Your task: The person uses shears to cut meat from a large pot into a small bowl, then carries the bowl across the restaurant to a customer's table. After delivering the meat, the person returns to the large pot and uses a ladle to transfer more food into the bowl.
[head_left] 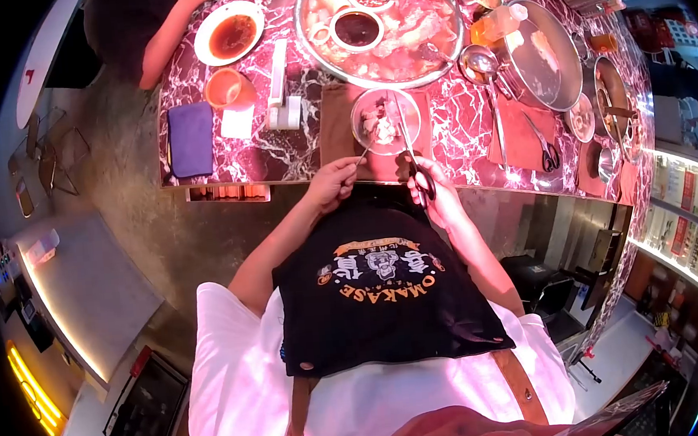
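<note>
Right hand (439, 194) was closed through the loops of black-handled steel scissors (414, 159), blades reaching up into a small round metal bowl (357, 111) of pale food pieces. Left hand (331, 182) pinched a thin metal utensil (363, 153) at the bowl's edge. The bowl sat on the pink marbled bench (460, 119), just below a large steel hotpot pan (303, 37). Best to keep the tips inside the rim and pin each piece first.
</note>
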`<action>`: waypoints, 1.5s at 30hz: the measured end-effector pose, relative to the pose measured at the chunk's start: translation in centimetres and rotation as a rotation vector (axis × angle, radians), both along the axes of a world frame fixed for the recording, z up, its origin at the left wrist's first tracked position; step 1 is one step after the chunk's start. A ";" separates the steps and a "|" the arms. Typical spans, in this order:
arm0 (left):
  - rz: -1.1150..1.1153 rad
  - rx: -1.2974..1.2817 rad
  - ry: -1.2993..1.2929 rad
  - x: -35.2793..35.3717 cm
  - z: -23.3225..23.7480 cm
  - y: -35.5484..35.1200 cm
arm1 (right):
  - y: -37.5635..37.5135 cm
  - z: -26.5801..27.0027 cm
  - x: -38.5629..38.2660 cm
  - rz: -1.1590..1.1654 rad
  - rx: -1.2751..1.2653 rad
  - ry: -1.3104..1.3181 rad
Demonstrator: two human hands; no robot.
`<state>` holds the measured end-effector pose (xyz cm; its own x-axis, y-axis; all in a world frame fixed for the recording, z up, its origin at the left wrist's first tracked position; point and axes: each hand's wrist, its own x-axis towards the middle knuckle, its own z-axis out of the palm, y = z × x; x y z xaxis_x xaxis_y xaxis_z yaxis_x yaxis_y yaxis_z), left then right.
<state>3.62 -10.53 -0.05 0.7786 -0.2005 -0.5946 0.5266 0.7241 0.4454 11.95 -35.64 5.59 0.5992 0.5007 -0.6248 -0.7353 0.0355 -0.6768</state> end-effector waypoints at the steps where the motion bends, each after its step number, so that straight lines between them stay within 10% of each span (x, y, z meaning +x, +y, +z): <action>1: 0.004 0.045 -0.002 -0.6 -0.1 -0.3 | 0.2 -0.4 -0.5 -0.021 -0.010 0.002; 16: -0.171 1.727 -0.517 -1.6 5.0 3.8 | -0.4 0.7 -1.5 0.231 -0.775 -0.843; 45: -0.085 1.831 -0.719 1.2 5.4 0.9 | 1.1 7.4 0.5 0.714 -1.107 -1.105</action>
<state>4.83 -9.65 5.33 0.9523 0.1394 0.2716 -0.0593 -0.7882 0.6126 12.49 -34.58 13.00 0.8175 0.4876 -0.3064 0.3991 -0.8633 -0.3090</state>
